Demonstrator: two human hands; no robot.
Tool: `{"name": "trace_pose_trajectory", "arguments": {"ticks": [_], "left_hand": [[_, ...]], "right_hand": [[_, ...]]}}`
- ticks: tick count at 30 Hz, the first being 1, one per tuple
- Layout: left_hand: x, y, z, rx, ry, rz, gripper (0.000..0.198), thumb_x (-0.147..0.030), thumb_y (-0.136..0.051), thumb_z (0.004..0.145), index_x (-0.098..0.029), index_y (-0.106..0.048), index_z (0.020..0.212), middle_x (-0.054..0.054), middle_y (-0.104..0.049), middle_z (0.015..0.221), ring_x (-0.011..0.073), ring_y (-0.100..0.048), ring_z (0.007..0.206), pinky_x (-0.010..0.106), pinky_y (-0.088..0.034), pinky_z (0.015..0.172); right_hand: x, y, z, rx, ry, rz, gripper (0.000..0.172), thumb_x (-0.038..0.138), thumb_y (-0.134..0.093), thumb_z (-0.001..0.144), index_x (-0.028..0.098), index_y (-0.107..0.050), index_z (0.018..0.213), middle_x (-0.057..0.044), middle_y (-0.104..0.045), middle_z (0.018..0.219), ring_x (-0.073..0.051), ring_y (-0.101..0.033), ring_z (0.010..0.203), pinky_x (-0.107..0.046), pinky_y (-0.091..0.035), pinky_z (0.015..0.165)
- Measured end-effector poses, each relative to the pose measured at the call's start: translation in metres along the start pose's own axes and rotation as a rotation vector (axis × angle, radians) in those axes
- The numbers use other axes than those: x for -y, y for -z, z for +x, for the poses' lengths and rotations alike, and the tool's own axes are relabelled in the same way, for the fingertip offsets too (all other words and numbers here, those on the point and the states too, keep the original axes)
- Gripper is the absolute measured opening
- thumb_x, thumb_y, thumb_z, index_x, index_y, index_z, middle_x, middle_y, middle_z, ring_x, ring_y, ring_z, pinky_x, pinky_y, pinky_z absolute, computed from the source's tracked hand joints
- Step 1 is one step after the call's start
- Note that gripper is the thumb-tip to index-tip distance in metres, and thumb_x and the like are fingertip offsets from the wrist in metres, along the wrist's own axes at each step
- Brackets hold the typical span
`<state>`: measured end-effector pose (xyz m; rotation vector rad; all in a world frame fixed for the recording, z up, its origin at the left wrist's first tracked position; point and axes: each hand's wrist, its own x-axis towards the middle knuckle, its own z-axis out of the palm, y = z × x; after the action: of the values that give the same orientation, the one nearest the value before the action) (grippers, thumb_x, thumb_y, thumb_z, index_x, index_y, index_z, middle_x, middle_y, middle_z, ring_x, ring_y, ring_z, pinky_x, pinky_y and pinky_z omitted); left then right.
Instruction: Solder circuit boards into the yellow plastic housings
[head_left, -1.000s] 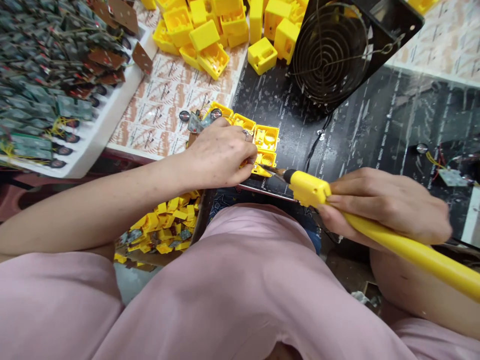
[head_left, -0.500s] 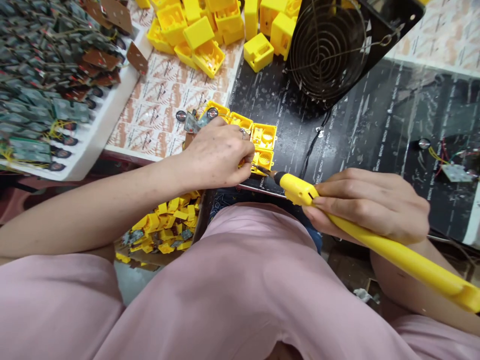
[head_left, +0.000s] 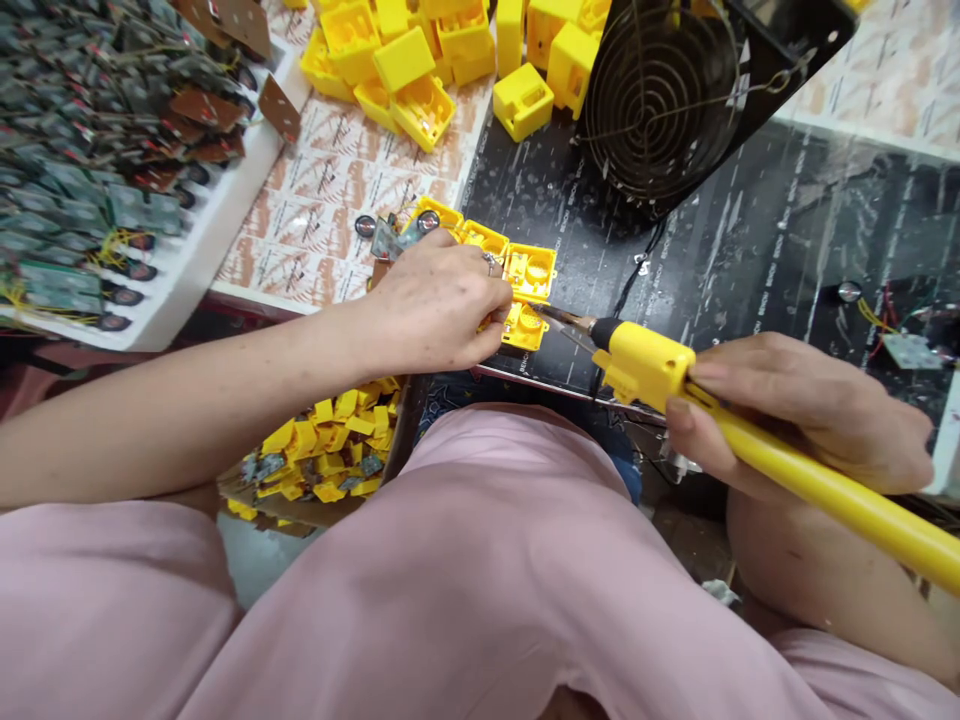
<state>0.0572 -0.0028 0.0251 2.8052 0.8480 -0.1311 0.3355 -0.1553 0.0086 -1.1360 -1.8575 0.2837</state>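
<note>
My right hand (head_left: 810, 410) is closed around the long yellow handle of a soldering iron (head_left: 649, 360). Its thin tip points left, close to the lower of several small yellow plastic casings (head_left: 523, 328); whether they touch is unclear. My left hand (head_left: 450, 300) lies over the casings, fingers curled down on one of them, the fingertips mostly hidden. Beside it an open casing (head_left: 529, 272) shows a round recess. Behind the left knuckles lie a small circuit board (head_left: 386, 240) and round black-rimmed parts (head_left: 428, 222), partly covered by the hand.
A white foam tray (head_left: 169, 300) heaped with circuit boards stands at left. Yellow casings (head_left: 405, 60) are piled at the back, beside a black fan (head_left: 652, 110). A wired board (head_left: 911, 350) lies at right. Below the bench edge is a box of yellow parts (head_left: 330, 440).
My right hand has drawn the soldering iron back to the right, its tip moving from the lower casing's edge. My left hand stays nearly in place. The view has shifted slightly.
</note>
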Motion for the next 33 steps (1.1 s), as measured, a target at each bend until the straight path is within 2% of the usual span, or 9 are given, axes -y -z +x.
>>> {"name": "trace_pose_trajectory", "arguments": {"ticks": [2, 4, 8, 10, 18, 21, 25, 29, 33], "left_hand": [[0.0, 0.001, -0.002, -0.004, -0.012, 0.009, 0.03, -0.033, -0.052, 0.101, -0.023, -0.076, 0.086, 0.005, -0.071, 0.083, 0.0283, -0.075, 0.096, 0.048, -0.055, 0.104], [0.002, 0.001, -0.006, -0.009, -0.031, 0.014, 0.031, -0.033, -0.05, 0.103, -0.023, -0.076, 0.09, 0.005, -0.072, 0.087, 0.0282, -0.074, 0.099, 0.048, -0.056, 0.106], [0.009, 0.001, -0.013, -0.037, -0.078, -0.011, 0.035, -0.03, -0.046, 0.109, -0.025, -0.08, 0.103, 0.006, -0.077, 0.1, 0.0282, -0.073, 0.105, 0.049, -0.055, 0.112], [0.012, 0.0, -0.014, -0.08, -0.096, -0.011, 0.038, -0.026, -0.043, 0.11, -0.026, -0.081, 0.11, 0.007, -0.078, 0.107, 0.0283, -0.072, 0.11, 0.05, -0.054, 0.114], [0.008, -0.005, -0.007, -0.165, 0.051, 0.018, 0.037, -0.027, -0.045, 0.112, -0.026, -0.081, 0.111, 0.005, -0.08, 0.097, 0.0278, -0.072, 0.109, 0.059, -0.045, 0.126], [0.006, -0.003, -0.006, -0.14, 0.084, 0.006, 0.034, -0.026, -0.048, 0.109, -0.028, -0.082, 0.105, 0.004, -0.081, 0.099, 0.0283, -0.074, 0.111, 0.062, -0.041, 0.128], [0.005, -0.004, -0.006, -0.143, 0.081, 0.0, 0.028, -0.029, -0.054, 0.106, -0.029, -0.082, 0.104, 0.004, -0.082, 0.102, 0.0296, -0.075, 0.114, 0.064, -0.042, 0.128], [0.001, -0.007, -0.003, -0.203, 0.047, 0.013, 0.036, -0.032, -0.046, 0.111, -0.029, -0.081, 0.1, 0.004, -0.078, 0.09, 0.0282, -0.074, 0.107, 0.062, -0.05, 0.12], [-0.006, -0.002, 0.004, -0.159, 0.035, 0.14, 0.044, -0.03, -0.041, 0.113, -0.025, -0.079, 0.091, 0.006, -0.079, 0.093, 0.0282, -0.073, 0.11, 0.06, -0.052, 0.116]], "right_hand": [[0.002, -0.001, -0.001, -0.1, 0.03, -0.031, 0.055, 0.019, -0.087, 0.095, 0.035, -0.074, 0.147, -0.002, -0.088, 0.101, -0.02, -0.081, 0.07, -0.031, -0.062, 0.054], [0.006, -0.002, -0.004, -0.142, -0.012, -0.056, 0.063, 0.015, -0.09, 0.091, 0.034, -0.074, 0.149, -0.004, -0.088, 0.104, -0.022, -0.081, 0.07, -0.034, -0.063, 0.054], [0.009, -0.011, -0.01, -0.196, -0.052, 0.065, 0.033, 0.016, -0.088, 0.094, 0.031, -0.084, 0.123, -0.001, -0.082, 0.082, -0.023, -0.078, 0.062, -0.034, -0.063, 0.05], [0.009, -0.016, -0.01, -0.255, -0.068, 0.085, 0.022, 0.018, -0.087, 0.096, 0.03, -0.084, 0.114, -0.002, -0.082, 0.083, -0.023, -0.078, 0.063, -0.033, -0.062, 0.048], [0.011, -0.026, -0.015, -0.279, -0.094, -0.113, 0.05, 0.023, -0.092, 0.093, 0.034, -0.08, 0.139, -0.002, -0.087, 0.101, -0.02, -0.075, 0.061, -0.032, -0.056, 0.044], [0.012, -0.03, -0.015, -0.337, 0.006, -0.023, 0.041, 0.016, -0.09, 0.092, 0.032, -0.081, 0.129, 0.002, -0.083, 0.087, -0.02, -0.075, 0.061, -0.032, -0.057, 0.044], [0.018, -0.033, -0.013, -0.302, -0.073, 0.002, 0.035, 0.009, -0.086, 0.092, 0.032, -0.08, 0.117, 0.002, -0.08, 0.084, -0.023, -0.078, 0.067, -0.035, -0.061, 0.049], [0.02, -0.031, -0.01, -0.231, 0.009, -0.012, 0.025, 0.013, -0.091, 0.089, 0.029, -0.078, 0.103, 0.001, -0.08, 0.081, -0.022, -0.077, 0.062, -0.032, -0.061, 0.045], [0.022, -0.031, -0.004, -0.212, 0.016, -0.059, 0.022, 0.013, -0.091, 0.09, 0.026, -0.075, 0.097, -0.001, -0.082, 0.081, -0.02, -0.077, 0.061, -0.028, -0.061, 0.045]]}}
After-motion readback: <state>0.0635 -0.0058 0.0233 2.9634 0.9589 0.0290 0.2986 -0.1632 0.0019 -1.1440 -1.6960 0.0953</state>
